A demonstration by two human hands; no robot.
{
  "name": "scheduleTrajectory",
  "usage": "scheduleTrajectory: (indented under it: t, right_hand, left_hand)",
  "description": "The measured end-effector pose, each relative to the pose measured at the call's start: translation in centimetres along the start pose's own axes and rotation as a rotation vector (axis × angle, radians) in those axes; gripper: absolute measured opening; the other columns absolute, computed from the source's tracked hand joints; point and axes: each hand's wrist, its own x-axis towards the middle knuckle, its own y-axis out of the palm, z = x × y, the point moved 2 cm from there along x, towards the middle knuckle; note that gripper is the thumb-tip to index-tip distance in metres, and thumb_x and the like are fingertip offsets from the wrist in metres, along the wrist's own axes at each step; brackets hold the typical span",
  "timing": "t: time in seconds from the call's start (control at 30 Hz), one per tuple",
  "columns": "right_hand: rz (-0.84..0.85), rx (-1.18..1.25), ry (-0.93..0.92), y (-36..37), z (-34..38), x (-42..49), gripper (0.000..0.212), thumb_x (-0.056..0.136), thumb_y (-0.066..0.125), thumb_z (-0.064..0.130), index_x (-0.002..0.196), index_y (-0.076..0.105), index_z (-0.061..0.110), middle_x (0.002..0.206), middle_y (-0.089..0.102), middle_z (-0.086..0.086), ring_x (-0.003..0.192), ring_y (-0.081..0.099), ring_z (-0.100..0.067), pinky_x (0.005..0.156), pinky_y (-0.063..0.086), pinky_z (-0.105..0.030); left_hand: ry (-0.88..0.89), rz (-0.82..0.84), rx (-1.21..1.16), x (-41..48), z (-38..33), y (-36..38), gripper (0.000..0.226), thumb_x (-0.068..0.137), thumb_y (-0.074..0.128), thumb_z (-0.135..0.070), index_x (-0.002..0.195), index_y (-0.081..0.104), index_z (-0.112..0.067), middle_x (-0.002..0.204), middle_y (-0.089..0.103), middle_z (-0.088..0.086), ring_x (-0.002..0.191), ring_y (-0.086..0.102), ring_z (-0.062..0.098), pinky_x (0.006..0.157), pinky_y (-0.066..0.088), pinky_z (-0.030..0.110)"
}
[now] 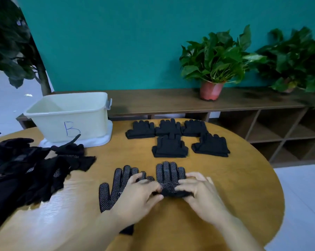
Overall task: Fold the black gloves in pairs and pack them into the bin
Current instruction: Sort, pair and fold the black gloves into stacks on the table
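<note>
The round wooden table (234,187) fills the lower view, and its curved edge runs down on the right side. On its left part a loose pile of black gloves (26,169) spreads past the picture border. Behind this pile, near the far edge, stands the white bin (49,127), marked with a letter B. Five folded pairs (170,147) lie in two rows to the right of the bin, well apart from the hands. Close to the person, two gloves lie flat with fingers pointing away. The left hand (140,198) rests over the left dotted glove (115,189). Together with the right hand (200,192), it pinches the bunched cuff of the right dotted glove (169,172). Bare wood lies between the right hand and the table edge.
</note>
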Motion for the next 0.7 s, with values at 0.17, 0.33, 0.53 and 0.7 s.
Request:
scheduleTrajectory:
  t: [0.17,0.33,0.53,0.7]
  right_hand:
    - [-0.055,-0.149,-0.112,1.9,0.1,-3.2,0.06,0.05,0.089,0.009,0.099,0.076,0.042,0.117,0.071,0.011,0.12,0.059,-0.02,0.084,0.049,-0.035]
    - [-0.164,-0.145,-0.068,1.6,-0.7,-4.2,0.059,0.054,0.077,0.002,0.104,0.076,0.033,0.116,0.071,0.01,0.124,0.046,-0.012,0.087,0.049,-0.037]
    - [-0.106,-0.123,-0.024,1.9,2.2,-0.8,0.05,0.107,0.03,0.026,0.156,0.024,0.017,0.163,0.02,0.003,0.152,0.008,-0.011,0.117,-0.006,-0.027]
    - [0.069,-0.229,0.026,5.5,1.6,0.8,0.1,0.067,-0.043,0.064,0.151,-0.014,0.016,0.163,-0.016,0.0,0.148,-0.019,-0.012,0.118,-0.016,-0.031]
  left_hand:
    - [0.189,-0.081,0.236,-2.2,-0.6,2.1,0.016,0.086,0.049,-0.046,0.093,0.061,-0.037,0.093,0.069,-0.026,0.101,0.06,-0.007,0.11,0.024,0.041]
    - [0.178,-0.075,0.198,-3.0,0.0,1.8,0.031,0.075,0.064,-0.021,0.101,0.063,-0.038,0.109,0.07,-0.023,0.112,0.058,-0.006,0.111,0.02,0.04]
    - [0.012,-0.076,0.426,0.5,-1.1,2.3,0.066,0.095,0.013,-0.042,0.145,0.048,-0.016,0.152,0.045,-0.001,0.144,0.033,0.008,0.117,-0.003,0.036]
    - [-0.073,0.162,0.45,0.8,-0.3,4.6,0.089,0.085,-0.021,-0.058,0.157,0.0,-0.012,0.161,-0.01,-0.001,0.151,-0.012,0.013,0.116,-0.02,0.043]
